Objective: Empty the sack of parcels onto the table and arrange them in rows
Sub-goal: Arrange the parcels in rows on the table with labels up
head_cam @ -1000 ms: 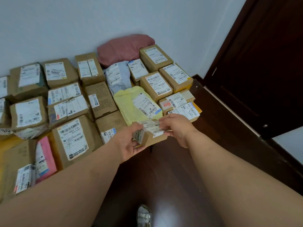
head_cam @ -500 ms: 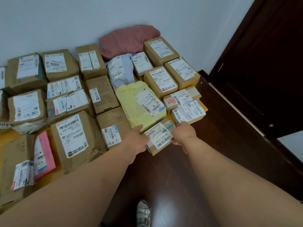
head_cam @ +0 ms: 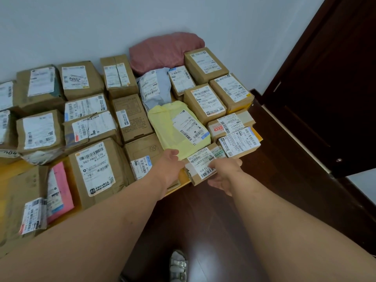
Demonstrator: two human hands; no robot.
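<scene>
Small box: (head_cam: 203, 166) squat brown cardboard with a white barcode label on top, sitting at the near edge of the table, just beside the yellow bag.
Left hand: (head_cam: 169, 167) fingers loosely straight beside the box's left end, gripping nothing; whether they touch it I cannot tell.
Right hand: (head_cam: 223, 176) fingers relaxed and spread by the box's right end, thumb on its label.
Yellow bag: (head_cam: 177, 129) soft, crinkled plastic, labelled.
Table: (head_cam: 179, 185) smooth yellow wood, covered in rows of cardboard boxes.
Pink cushion: (head_cam: 166, 50) rounded fabric against the wall.
</scene>
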